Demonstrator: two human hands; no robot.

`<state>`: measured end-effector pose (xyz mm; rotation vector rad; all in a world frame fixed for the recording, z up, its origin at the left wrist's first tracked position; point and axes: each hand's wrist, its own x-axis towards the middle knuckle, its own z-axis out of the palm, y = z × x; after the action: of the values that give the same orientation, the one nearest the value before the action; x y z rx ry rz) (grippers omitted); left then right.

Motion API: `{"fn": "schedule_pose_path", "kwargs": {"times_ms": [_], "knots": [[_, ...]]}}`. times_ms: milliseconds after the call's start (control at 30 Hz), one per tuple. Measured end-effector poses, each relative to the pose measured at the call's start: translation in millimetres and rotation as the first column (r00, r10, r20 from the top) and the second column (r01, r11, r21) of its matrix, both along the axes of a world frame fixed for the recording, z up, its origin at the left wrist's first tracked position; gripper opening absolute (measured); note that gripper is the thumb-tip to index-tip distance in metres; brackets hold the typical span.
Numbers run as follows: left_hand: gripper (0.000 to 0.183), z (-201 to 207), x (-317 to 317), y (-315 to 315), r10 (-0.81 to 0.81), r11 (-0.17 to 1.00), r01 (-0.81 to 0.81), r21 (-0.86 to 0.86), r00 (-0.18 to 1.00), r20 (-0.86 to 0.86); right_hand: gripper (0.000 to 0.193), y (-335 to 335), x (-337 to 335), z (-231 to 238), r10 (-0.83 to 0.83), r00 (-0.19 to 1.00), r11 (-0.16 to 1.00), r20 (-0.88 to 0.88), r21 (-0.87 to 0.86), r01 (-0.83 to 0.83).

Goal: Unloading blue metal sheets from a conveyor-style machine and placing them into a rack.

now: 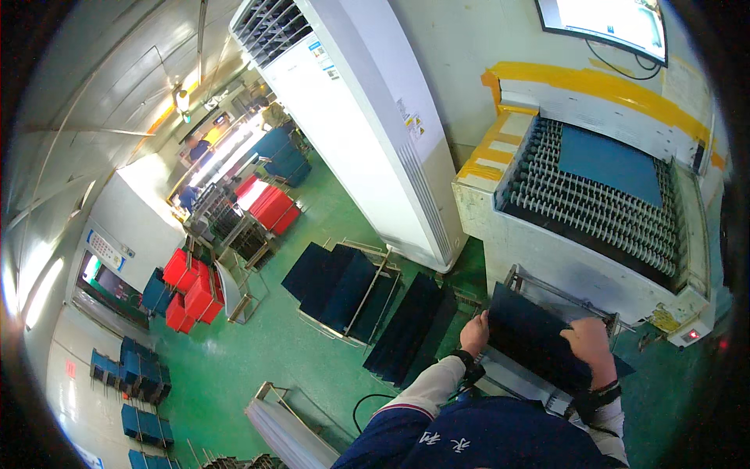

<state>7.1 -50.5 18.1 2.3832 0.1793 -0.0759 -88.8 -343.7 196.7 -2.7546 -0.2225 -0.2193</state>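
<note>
A thin dark blue panel (525,332) is in front of me, tilted above a metal rack (556,293). My left hand (474,334) is closed on the panel's left edge, with the thumb side up. Across its right part lies my right hand (589,342), fingers curled in at the far edge; the fingertips are partly hidden. Dark wristbands circle both wrists. Beyond the rack, a white conveyor machine (488,199) carries rows of pale rollers (586,207), and another blue panel (609,162) lies flat on them.
Left of me, dark panels (410,328) stand stacked beside a loaded rack (344,289). A tall white air conditioner (367,117) rises behind them. Red panels (269,205) and bins (199,293) are farther off on the green floor (273,344). Other people work at a far lit table.
</note>
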Motion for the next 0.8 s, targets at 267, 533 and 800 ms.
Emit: {"fn": "schedule_pose_path", "kwargs": {"times_ms": [267, 533, 800], "knots": [[0.059, 2, 2, 2, -0.019, 1.0, 0.018, -0.01, 0.999, -0.043, 0.034, -79, 9, 26, -0.424, 0.902, 0.881, -0.081, 0.194, 0.431], [0.058, 0, 4, 1, -0.045, 0.999, 0.045, -0.012, 0.999, 0.02, 0.041, -133, 35, -12, -0.519, 0.778, -0.217, -0.354, 0.935, 0.28], [0.057, 8, 4, -5, -0.125, 0.987, 0.128, 0.096, 0.991, -0.037, 0.019, -136, 66, -79, -0.344, 0.837, -0.541, -0.426, 0.818, 0.194]]}}
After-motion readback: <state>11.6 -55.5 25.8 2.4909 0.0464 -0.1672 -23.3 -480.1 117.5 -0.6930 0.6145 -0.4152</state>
